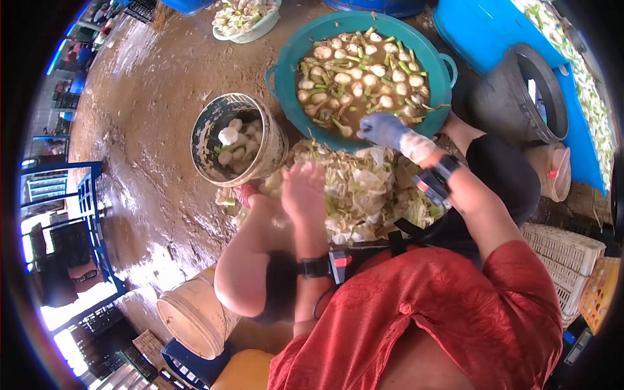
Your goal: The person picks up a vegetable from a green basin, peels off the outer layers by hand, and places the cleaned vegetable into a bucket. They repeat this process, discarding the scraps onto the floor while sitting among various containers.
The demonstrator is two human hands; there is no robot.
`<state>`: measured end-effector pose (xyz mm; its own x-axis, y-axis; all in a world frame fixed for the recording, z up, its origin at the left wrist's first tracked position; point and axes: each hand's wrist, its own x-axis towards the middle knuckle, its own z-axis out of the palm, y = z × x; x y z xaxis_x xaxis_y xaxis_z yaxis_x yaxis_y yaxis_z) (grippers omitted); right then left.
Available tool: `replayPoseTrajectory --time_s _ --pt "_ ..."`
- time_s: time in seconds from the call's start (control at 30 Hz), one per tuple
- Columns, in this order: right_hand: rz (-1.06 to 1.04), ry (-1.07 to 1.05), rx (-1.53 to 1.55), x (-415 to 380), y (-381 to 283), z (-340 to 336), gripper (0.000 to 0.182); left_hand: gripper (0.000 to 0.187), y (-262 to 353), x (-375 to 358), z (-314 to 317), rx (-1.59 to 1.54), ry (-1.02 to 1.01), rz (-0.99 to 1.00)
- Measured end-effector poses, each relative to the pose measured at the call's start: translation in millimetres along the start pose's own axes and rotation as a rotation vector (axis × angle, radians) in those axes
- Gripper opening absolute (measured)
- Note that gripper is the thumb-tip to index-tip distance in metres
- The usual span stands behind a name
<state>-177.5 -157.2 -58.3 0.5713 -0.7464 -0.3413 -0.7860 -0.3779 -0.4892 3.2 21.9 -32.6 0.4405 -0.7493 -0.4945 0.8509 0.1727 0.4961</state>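
Observation:
My right hand, in a bluish glove, is closed at the near rim of a green basin. What its fingers hold, if anything, I cannot make out. Garlic bulbs with short green stems float in the basin's brown water. Bare and slightly blurred, my left hand has its fingers stretched out beside a paint-stained bucket, above a heap of peelings. Pale trimmed bulbs lie inside the bucket, and one white bulb shows brightly over them.
The heap of peelings lies between my legs and the basin. A black tub and blue sheeting stand right. A bowl of peelings sits on the wet floor beyond; a lidded bucket stands at lower left, white crates at right.

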Motion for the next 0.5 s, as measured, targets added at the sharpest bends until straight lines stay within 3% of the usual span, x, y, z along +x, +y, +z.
replayPoseTrajectory --time_s 0.07,0.13,0.2,0.23,0.27,0.33,0.37,0.4,0.47,0.5 --pt "-0.046 0.004 -0.048 55.0 13.3 27.1 0.035 0.039 -5.6 -0.1 -3.6 0.114 0.033 -0.111" --pt "-0.103 0.006 -0.097 92.3 21.8 68.1 0.033 0.033 -3.4 1.1 0.0 0.104 0.04 -0.101" --pt "0.031 0.155 -0.037 108.6 21.3 107.9 0.037 0.029 -1.8 4.3 -4.2 0.106 -0.03 -0.133" --pt "0.146 -0.044 -0.07 109.6 13.8 110.7 0.036 0.023 -2.6 1.9 1.6 0.086 0.041 -0.13" --pt "0.143 -0.053 -0.068 108.8 12.2 108.4 0.036 0.023 -3.3 2.1 1.8 0.086 0.051 -0.129" --pt "-0.04 -0.219 -0.035 103.6 8.7 96.3 0.03 0.018 -3.1 2.4 3.9 0.16 0.06 -0.128" --pt "-0.445 -0.244 -0.564 102.7 7.0 88.4 0.033 0.017 -3.3 1.3 5.1 0.16 0.063 -0.128" --pt "-0.444 -0.251 -0.569 91.9 6.1 78.2 0.033 0.017 -5.0 1.4 4.3 0.153 0.066 -0.131" --pt "-0.777 0.176 -0.038 58.9 3.4 58.3 0.033 0.019 -7.3 0.3 4.6 0.295 0.051 -0.116" --pt "-0.781 0.176 -0.042 46.5 -7.2 52.4 0.033 0.025 -7.5 -2.6 6.8 0.326 0.054 -0.129"
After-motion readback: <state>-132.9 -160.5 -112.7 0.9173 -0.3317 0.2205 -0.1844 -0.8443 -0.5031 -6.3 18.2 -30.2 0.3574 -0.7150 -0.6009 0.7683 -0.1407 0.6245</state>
